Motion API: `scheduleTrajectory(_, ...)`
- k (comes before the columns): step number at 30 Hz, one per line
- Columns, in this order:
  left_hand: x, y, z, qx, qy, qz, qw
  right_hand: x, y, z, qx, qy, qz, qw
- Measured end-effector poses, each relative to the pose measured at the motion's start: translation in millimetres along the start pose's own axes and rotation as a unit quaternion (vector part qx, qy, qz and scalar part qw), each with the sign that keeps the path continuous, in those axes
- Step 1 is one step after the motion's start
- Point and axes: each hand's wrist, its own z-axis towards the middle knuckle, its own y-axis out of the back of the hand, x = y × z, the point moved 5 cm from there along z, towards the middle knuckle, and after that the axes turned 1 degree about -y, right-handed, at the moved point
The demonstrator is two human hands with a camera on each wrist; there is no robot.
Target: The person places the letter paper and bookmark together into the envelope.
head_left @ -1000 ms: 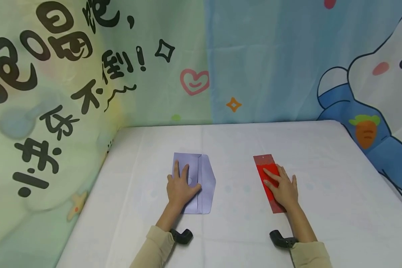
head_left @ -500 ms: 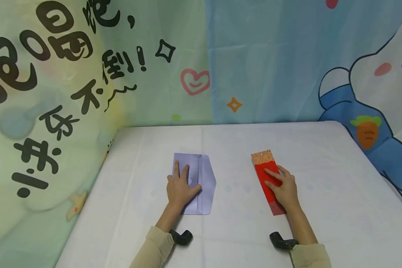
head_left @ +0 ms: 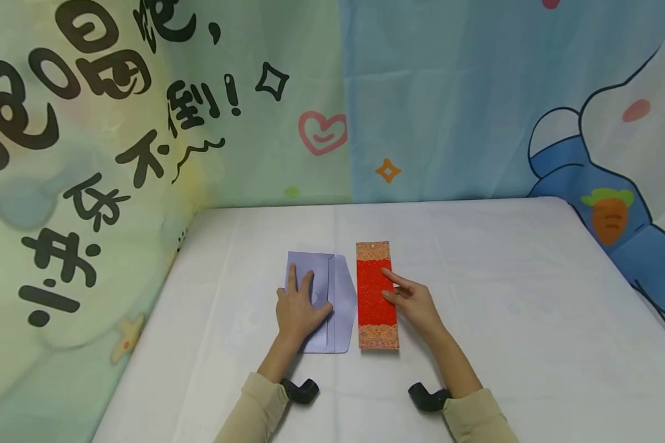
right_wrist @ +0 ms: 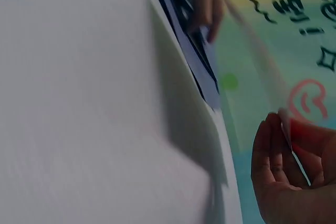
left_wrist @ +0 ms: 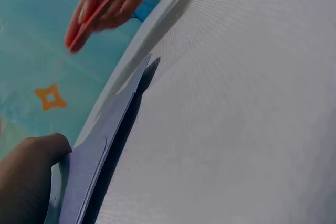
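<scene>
A lilac envelope [head_left: 340,307] lies on the white table with its flap spread out to the right. My left hand [head_left: 298,311] rests on it, fingers spread and pressing it flat. Just right of the flap, my right hand [head_left: 415,304] pinches a narrow red card [head_left: 374,292] by its right edge. The card looks like a bookmark, with gold patterned ends and a small hole at the top. Seen edge-on in the left wrist view, the card [left_wrist: 100,11] is raised above the table between thumb and fingers. In the right wrist view, the envelope [right_wrist: 199,72] lies beyond it.
A white cloth covers the table [head_left: 532,295], whose far edge meets a printed curtain [head_left: 449,111] with cartoon figures and lettering. Black wrist devices [head_left: 429,398] sit on both wrists, near the beige sleeves.
My right hand has lifted the red card off the table and brought it left, turned nearly upright in the head view, beside the envelope flap. My left hand has stayed on the envelope.
</scene>
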Motion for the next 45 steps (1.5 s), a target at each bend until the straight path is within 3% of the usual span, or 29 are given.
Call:
scheduleTrajectory(4, -1.1, 0.8, -0.4, 0.003, 0.001, -0.003, 1.0000, -2, -24, 3.9, 0.005, 0.002, -0.035, 0.9994)
scheduleTrajectory(10, -1.9, 1.8, -0.1, -0.004, -0.006, 0.005, 1.0000, -8, -41, 9.0, 0.004, 0.022, -0.070, 0.9973)
scheduleTrajectory(15, -0.9, 2.5, 0.0, -0.009, -0.004, -0.001, 1.0000, -11, -49, 9.6, 0.031, 0.025, -0.041, 0.9984)
scheduleTrajectory(25, -1.2, 1.4, -1.0, -0.005, -0.004, 0.009, 0.9999, -15, -54, 9.5, 0.043, 0.017, -0.024, 0.9986)
scheduleTrajectory(37, -3.7, 4.0, -1.1, -0.032, -0.014, 0.007, 0.9994, -17, -55, 9.5, 0.047, 0.024, -0.035, 0.9980)
scheduleTrajectory(45, -4.1, 3.9, 0.7, -0.025, -0.019, 0.016, 0.9994, -3, -54, 3.5, 0.049, 0.021, -0.036, 0.9979)
